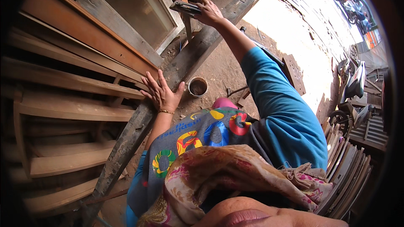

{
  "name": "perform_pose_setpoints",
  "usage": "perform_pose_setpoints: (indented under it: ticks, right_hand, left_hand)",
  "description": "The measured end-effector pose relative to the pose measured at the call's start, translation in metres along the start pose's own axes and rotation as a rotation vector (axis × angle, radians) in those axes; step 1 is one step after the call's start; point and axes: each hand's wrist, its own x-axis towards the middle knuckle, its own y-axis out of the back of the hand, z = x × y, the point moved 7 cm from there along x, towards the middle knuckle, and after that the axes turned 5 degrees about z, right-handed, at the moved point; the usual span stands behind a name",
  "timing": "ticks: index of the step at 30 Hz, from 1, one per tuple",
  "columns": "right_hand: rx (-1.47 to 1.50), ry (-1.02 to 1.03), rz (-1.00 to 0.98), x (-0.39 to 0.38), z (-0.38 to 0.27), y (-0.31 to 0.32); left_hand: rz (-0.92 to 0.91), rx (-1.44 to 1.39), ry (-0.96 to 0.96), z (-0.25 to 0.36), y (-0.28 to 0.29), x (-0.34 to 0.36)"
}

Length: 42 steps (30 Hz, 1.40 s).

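Right hand (pixel 209 13) first: fingers wrapped around one end of a flat dark object (pixel 184 8), out beside the pale-framed panel (pixel 145 12) — seemingly so its length stays free. Left hand (pixel 164 96), fingers spread wide by the orange-brown board (pixel 86 23), probably bracing on the worn beam (pixel 202 47) — and a cup (pixel 198 86) sits beside that, likely for easy reach.

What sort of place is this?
Probably an outdoor woodworking yard, judging by the pale wooden frames at left, the long weathered grey timber beam, and the stacked thin brown wooden slats at right.
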Motion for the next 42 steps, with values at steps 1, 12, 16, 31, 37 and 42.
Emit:
perform_pose_setpoints:
  ticks: [1, 12, 16, 31, 37, 42]
  right_hand:
    - [-0.040, -0.047, -0.146, 0.022, 0.002, -0.022]
    - [-0.159, -0.214, -0.775, 0.091, 0.155, -0.218]
    - [-0.183, -0.131, -0.943, 0.108, 0.110, -0.244]
    - [0.132, 0.053, -0.641, 0.106, 0.035, -0.093]
    - [0.984, 0.153, -0.422, -0.068, -0.106, 0.014]
    - [0.837, 0.082, -0.145, -0.120, -0.036, 0.062]
  left_hand:
    - [0.002, -0.002, 0.009, 0.001, 0.001, 0.001]
    - [0.110, -0.053, 0.183, -0.008, 0.002, 0.011]
    - [0.198, 0.046, 0.297, -0.022, 0.008, 0.001]
    - [0.269, -0.174, 0.248, -0.005, 0.021, 0.011]
    - [-0.101, -1.512, 0.423, 0.037, -0.002, 0.053]
    - [0.065, -1.819, 0.757, 0.029, 0.010, 0.046]
